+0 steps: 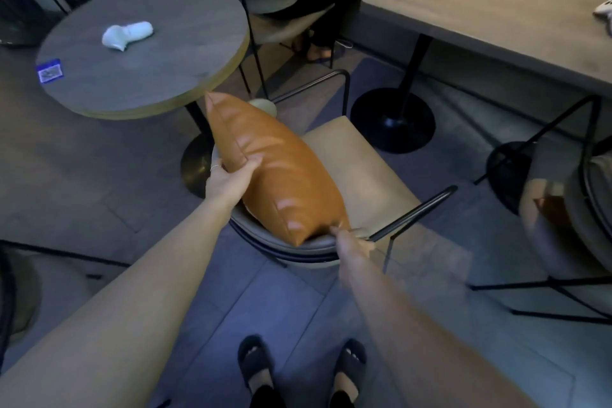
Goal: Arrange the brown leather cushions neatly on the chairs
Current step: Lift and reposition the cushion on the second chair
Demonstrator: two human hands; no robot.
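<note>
While the left hand grips the cushion over the chair, the right hand — blurred — seemingly pinches its corner.

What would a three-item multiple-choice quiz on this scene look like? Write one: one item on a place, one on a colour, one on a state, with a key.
1. Where is the cushion?
A. flat on the round table
B. propped on the chair, against its backrest
C. on the floor

2. What colour is the chair seat?
A. beige
B. red
C. black

3. How is the cushion held?
A. by nobody
B. by one hand only
C. by both hands

Key: 1 B, its lower end sits on the backrest above the seat. 2 A, the bare seat is pale tan. 3 C, the left hand has a grip on its edge and the right hand pinches the near corner.
</note>
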